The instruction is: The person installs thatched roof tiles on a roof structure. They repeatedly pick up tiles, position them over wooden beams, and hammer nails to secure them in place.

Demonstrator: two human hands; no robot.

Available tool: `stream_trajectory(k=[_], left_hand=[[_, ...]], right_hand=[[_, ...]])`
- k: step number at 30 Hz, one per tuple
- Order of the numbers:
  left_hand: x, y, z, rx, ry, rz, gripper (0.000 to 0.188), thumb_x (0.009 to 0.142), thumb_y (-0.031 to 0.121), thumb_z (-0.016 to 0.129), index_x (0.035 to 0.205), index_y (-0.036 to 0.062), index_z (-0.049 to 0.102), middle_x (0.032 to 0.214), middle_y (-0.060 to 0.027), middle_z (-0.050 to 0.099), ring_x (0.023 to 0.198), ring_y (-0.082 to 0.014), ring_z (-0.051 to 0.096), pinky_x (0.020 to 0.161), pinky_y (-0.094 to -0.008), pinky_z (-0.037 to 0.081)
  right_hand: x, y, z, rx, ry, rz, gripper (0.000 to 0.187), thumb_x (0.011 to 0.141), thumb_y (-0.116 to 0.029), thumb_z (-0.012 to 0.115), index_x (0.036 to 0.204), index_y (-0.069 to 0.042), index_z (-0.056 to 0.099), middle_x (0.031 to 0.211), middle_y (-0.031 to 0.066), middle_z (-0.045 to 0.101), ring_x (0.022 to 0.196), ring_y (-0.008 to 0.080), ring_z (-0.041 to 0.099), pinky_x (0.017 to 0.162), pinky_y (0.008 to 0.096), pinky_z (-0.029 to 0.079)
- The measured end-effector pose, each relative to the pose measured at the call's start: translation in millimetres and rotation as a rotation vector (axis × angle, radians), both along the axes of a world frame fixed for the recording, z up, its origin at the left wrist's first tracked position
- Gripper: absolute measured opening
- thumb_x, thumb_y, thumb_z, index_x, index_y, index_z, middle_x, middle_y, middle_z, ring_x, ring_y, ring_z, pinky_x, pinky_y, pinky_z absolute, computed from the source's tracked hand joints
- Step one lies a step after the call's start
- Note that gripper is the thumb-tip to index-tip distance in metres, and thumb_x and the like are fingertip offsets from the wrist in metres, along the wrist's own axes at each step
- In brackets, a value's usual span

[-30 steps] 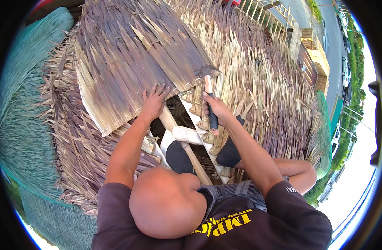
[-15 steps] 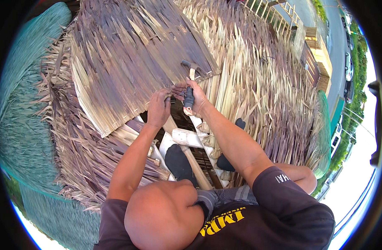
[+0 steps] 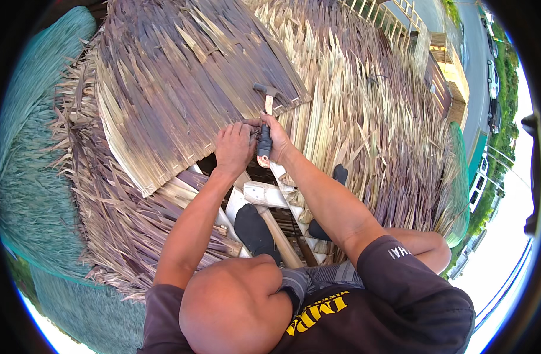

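Note:
My right hand [image 3: 277, 140] grips a hammer [image 3: 264, 143] by its black-wrapped handle, the metal head pointing away from me. Against its fingers press those of my left hand [image 3: 234, 146], bent together; what they pinch, if anything, is hidden. Both hands are over the lower edge of a thatch panel [image 3: 182, 100] of dry brown palm leaves, which has light stitches along that edge. Just below them, a gap in the roof shows white-painted battens [image 3: 264, 194] and a bamboo pole [image 3: 279, 239].
My dark-covered feet [image 3: 254, 229] rest by the battens. Layered thatch [image 3: 365, 124] slopes away on the right, and green netting [image 3: 40, 153] covers the left side. A bamboo ladder-like frame [image 3: 388, 17] stands at the upper right, with a road and parked vehicles [image 3: 478, 186] beyond.
My left hand has moved right and slightly up, and its fingers now meet those of my right hand. The hammer has shifted slightly left, still in my right hand.

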State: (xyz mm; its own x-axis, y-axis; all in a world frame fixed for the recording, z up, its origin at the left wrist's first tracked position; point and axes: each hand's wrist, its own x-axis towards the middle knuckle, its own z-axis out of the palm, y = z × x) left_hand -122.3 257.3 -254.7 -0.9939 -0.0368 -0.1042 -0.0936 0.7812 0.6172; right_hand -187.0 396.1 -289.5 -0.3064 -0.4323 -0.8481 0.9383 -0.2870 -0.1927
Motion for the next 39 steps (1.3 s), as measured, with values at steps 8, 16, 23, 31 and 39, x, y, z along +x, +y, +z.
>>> stream_trajectory(k=[8, 16, 23, 31, 39], left_hand=[[2, -26, -18, 0.388, -0.155, 0.305, 0.015, 0.085, 0.012, 0.067, 0.094, 0.0006, 0.065, 0.088, -0.0146, 0.070, 0.081, -0.0257, 0.070, 0.076, -0.0366, 0.053], [-9, -2, -79, 0.453, -0.227, 0.364, 0.026, 0.088, 0.019, 0.062, 0.111, 0.0130, 0.069, 0.099, -0.0115, 0.071, 0.090, -0.0318, 0.068, 0.080, -0.0409, 0.054], [-3, 2, -75, 0.296, -0.021, 0.245, 0.026, 0.087, 0.015, 0.061, 0.111, 0.0154, 0.073, 0.102, -0.0082, 0.072, 0.097, -0.0316, 0.066, 0.085, -0.0414, 0.053], [-4, 4, -62, 0.114, -0.037, 0.059, 0.022, 0.088, 0.017, 0.065, 0.108, 0.0132, 0.072, 0.100, -0.0076, 0.068, 0.100, -0.0308, 0.063, 0.085, -0.0419, 0.052], [0, 4, -72, 0.264, 0.005, 0.231, 0.017, 0.093, 0.016, 0.061, 0.108, 0.0099, 0.064, 0.101, -0.0134, 0.065, 0.098, -0.0355, 0.065, 0.084, -0.0466, 0.051]], right_hand=[[-3, 33, 7, 0.254, 0.057, 0.177, 0.034, 0.098, -0.040, 0.067, 0.093, -0.007, 0.059, 0.084, 0.0057, 0.067, 0.070, 0.0189, 0.066, 0.068, 0.0305, 0.059], [5, 39, 49, 0.782, 0.388, 0.710, 0.052, 0.099, -0.049, 0.062, 0.079, -0.001, 0.059, 0.066, 0.0116, 0.061, 0.064, 0.0219, 0.062, 0.058, 0.0382, 0.048], [46, 55, 85, 0.939, 0.713, 0.894, 0.061, 0.102, -0.054, 0.052, 0.092, 0.005, 0.062, 0.075, 0.0248, 0.064, 0.072, 0.0398, 0.064, 0.069, 0.0458, 0.050], [51, 51, 59, 1.002, 0.572, 0.999, 0.064, 0.104, -0.054, 0.042, 0.104, 0.006, 0.066, 0.090, 0.0329, 0.066, 0.092, 0.0513, 0.064, 0.082, 0.0527, 0.050], [63, 58, 46, 1.004, 0.669, 0.919, 0.071, 0.103, -0.060, 0.043, 0.095, 0.007, 0.065, 0.076, 0.0274, 0.064, 0.076, 0.0444, 0.064, 0.073, 0.0472, 0.050]])
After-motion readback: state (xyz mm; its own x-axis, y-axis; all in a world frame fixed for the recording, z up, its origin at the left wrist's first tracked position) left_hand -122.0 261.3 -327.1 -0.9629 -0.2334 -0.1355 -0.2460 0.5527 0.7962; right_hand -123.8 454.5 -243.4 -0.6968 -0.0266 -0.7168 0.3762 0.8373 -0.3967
